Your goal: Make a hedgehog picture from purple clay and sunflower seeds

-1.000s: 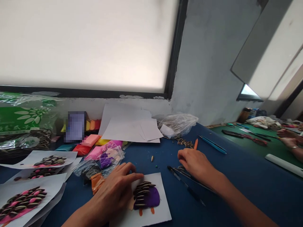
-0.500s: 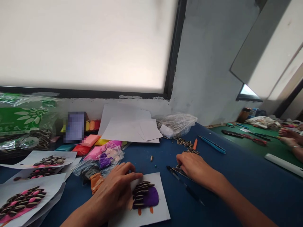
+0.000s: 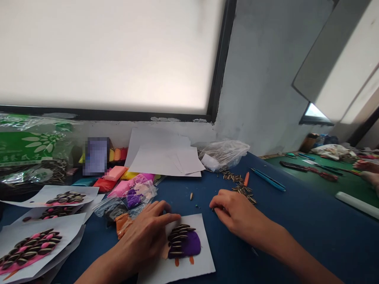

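Note:
My left hand (image 3: 151, 230) rests on the left side of a white paper card (image 3: 204, 266), index finger stretched along its top edge. On the card is a purple clay shape (image 3: 193, 243) with rows of striped sunflower seeds (image 3: 178, 238) pressed into its left part and two small orange clay legs (image 3: 177, 262) below. My right hand (image 3: 229, 211) is just right of the card, thumb and fingers pinched together. A small dark tip, which looks like a sunflower seed, shows between them; the rest is hidden. One loose seed (image 3: 191, 196) lies above the card.
Loose seeds (image 3: 244, 191), an orange stick (image 3: 246, 179) and blue tweezers (image 3: 268, 179) lie beyond my right hand. Clay packets (image 3: 115, 173) and white sheets (image 3: 162, 159) are at the back. Finished seed pictures (image 3: 38, 248) lie left. Another person's hand (image 3: 368, 169) is at the green table.
My right hand has moved left from the seeds toward the card, fingers pinched. The pen is now mostly hidden beneath it. My left hand stays on the card; the view has shifted slightly.

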The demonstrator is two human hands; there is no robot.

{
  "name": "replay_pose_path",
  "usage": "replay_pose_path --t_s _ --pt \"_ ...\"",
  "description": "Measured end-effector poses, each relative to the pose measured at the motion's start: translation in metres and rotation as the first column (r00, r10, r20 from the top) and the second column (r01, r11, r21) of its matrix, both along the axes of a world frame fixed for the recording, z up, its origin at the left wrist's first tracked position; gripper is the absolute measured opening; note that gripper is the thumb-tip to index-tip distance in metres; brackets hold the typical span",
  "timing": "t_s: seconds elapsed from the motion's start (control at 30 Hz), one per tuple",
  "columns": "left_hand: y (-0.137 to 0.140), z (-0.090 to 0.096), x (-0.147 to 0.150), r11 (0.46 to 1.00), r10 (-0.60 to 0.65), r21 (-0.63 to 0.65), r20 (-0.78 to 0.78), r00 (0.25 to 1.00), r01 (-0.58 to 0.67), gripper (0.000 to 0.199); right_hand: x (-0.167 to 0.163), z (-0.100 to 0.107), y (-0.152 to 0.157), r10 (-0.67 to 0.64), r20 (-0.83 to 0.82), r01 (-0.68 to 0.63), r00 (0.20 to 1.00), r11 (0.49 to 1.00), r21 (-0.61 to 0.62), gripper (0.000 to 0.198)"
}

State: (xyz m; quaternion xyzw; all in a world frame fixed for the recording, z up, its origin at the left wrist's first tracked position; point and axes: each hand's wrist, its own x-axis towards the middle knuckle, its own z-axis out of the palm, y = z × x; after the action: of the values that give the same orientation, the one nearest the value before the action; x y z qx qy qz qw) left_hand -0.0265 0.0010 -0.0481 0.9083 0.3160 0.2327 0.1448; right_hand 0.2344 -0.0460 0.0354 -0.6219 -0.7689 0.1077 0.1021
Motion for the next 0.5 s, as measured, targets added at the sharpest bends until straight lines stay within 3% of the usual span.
replay_pose_path --t_s 0.2,0.5 --pt "0.001 -0.002 0.000 1.000 0.000 0.006 0.006 1.000 0.000 0.057 -0.009 -0.012 -0.001 0.037 0.118 -0.026 0.992 0.995 -0.094 0.028" --pt "-0.001 0.001 -0.001 1.000 -0.007 -0.009 -0.003 1.000 0.007 0.062 -0.014 -0.016 0.004 -0.004 0.003 0.004 1.000 1.000 -0.028 0.018"
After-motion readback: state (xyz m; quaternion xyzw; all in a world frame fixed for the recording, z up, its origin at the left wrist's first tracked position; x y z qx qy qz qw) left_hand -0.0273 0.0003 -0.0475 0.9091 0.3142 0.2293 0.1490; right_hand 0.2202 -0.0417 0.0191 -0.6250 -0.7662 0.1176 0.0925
